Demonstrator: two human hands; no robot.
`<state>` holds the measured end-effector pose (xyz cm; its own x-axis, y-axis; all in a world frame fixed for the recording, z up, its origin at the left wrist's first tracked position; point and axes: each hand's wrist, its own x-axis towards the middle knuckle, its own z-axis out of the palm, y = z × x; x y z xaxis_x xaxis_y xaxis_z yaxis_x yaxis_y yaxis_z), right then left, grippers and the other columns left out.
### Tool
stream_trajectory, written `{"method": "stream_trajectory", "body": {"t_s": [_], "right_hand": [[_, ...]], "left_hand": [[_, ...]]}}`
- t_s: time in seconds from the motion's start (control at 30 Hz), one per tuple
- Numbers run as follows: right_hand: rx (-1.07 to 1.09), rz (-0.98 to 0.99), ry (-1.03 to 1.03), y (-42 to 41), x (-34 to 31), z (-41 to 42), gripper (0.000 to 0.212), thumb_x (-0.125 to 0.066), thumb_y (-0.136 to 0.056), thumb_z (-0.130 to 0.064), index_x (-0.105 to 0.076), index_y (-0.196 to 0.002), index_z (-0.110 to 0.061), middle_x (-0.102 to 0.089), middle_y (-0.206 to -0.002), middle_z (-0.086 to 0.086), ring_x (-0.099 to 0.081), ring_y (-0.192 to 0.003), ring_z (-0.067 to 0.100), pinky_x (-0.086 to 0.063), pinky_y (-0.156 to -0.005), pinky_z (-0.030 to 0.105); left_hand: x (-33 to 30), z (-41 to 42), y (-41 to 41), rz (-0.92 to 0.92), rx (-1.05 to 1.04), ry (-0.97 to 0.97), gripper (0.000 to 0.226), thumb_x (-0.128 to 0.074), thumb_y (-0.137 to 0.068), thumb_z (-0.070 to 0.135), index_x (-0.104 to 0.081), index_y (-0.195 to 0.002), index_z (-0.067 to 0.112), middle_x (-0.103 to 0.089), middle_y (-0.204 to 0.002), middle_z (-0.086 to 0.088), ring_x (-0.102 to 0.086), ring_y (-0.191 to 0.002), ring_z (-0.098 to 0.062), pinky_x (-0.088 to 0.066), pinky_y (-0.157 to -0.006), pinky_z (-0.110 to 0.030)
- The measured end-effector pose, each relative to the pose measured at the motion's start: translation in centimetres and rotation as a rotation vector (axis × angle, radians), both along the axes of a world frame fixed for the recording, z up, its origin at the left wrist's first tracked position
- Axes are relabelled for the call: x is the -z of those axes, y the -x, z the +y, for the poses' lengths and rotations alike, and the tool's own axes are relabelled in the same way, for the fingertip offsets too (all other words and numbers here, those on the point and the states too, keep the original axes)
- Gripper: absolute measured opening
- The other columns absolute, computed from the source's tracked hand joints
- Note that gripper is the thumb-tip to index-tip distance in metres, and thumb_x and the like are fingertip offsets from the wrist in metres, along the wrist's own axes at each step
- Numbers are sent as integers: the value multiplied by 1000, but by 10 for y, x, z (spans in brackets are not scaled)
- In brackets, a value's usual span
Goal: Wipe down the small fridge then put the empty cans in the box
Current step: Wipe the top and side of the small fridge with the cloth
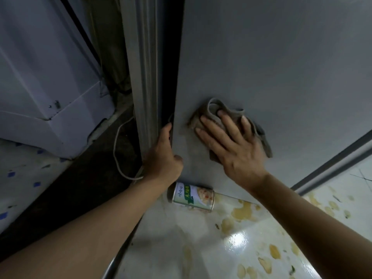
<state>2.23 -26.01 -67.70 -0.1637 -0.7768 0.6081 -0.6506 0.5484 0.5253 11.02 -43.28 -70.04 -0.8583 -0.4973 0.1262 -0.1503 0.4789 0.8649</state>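
The grey fridge side panel (271, 67) fills the upper right of the head view. My right hand (229, 141) lies flat with spread fingers, pressing a crumpled grey-brown cloth (213, 109) against the panel's lower part. My left hand (163, 156) grips the panel's left edge, fingers curled round it and thumb on the front. A white and green can (193, 196) lies on its side on the floor at the fridge's foot, just below my left wrist.
A white appliance (46, 81) stands at the left. A white cord (118, 152) loops on the dark floor between it and a grey door frame (143, 67). The glossy tiled floor (231, 248) below bears yellow stains.
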Motion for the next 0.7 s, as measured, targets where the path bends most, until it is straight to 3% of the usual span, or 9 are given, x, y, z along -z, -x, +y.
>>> {"method": "stream_trajectory", "body": {"t_s": [0.07, 0.13, 0.23, 0.3, 0.37, 0.4, 0.53, 0.6, 0.7], "right_hand": [[39, -42, -70, 0, 27, 6, 59, -48, -90, -13, -34, -145, -24, -27, -153, -3, -20, -142, 26, -3, -117, 43], [65, -53, -308, -1, 58, 17, 60, -44, -86, -10, -35, -144, -22, -32, -151, -3, -23, -140, 24, 9, -118, 40], [66, -27, -493, -3, 70, 32, 62, -55, -77, -6, -48, -137, -21, -45, -145, -3, -36, -135, 21, 7, -119, 37], [18, -12, -430, -2, 58, 38, 56, -48, -84, -1, -49, -137, -20, -45, -145, -3, -39, -135, 21, 1, -117, 36], [-17, 5, -265, 3, 32, 49, 52, -29, -94, 0, -45, -139, -21, -42, -147, -2, -34, -137, 23, -1, -118, 38], [-21, 8, -183, 7, 18, 58, 51, -29, -96, -2, -43, -141, -21, -39, -148, -1, -30, -138, 24, -3, -118, 40], [16, -12, -11, 18, -7, 100, 54, -50, -94, -17, -33, -144, -23, -24, -154, -2, -15, -145, 25, -9, -117, 45], [55, -18, -25, 17, 13, 109, 63, -58, -88, -17, -31, -144, -25, -13, -158, -5, -5, -147, 23, -4, -118, 43], [94, -44, -257, 13, 50, 122, 77, -62, -80, -7, -26, -146, -25, -19, -154, -5, 2, -147, 23, -1, -117, 43]], "left_hand": [[3, 2, 0, 0, -4, -8, 80, -59, -80, -2, -25, -145, 31, -48, -140, 1, -47, -126, -19, -39, -101, -28], [3, 2, 0, -8, 3, -5, 80, -61, -82, 1, -24, -145, 32, -46, -141, 3, -47, -127, -18, -40, -102, -29], [3, 4, 1, -25, 5, 14, 85, -62, -80, 1, -19, -148, 30, -44, -143, -2, -47, -127, -23, -42, -104, -39], [3, 8, 1, -34, 2, 21, 89, -61, -78, 2, -14, -149, 29, -43, -144, -4, -47, -127, -25, -42, -104, -41], [4, 11, 1, -39, 5, 8, 92, -60, -77, 1, -10, -149, 30, -41, -145, -4, -46, -128, -25, -42, -104, -42], [5, 12, 1, -42, 0, 1, 94, -60, -76, 1, -9, -149, 31, -41, -145, -5, -47, -128, -26, -43, -104, -44], [5, 19, 5, -45, -51, -1, 94, -58, -78, 0, -5, -149, 31, -42, -145, -6, -48, -127, -29, -44, -102, -46], [6, 22, 6, -44, -69, -2, 95, -58, -78, -1, -5, -150, 30, -42, -145, -6, -48, -127, -28, -43, -102, -45], [5, 21, 6, -56, -60, -5, 95, -60, -78, -1, -4, -150, 30, -41, -146, -6, -47, -128, -27, -42, -103, -40]]}}
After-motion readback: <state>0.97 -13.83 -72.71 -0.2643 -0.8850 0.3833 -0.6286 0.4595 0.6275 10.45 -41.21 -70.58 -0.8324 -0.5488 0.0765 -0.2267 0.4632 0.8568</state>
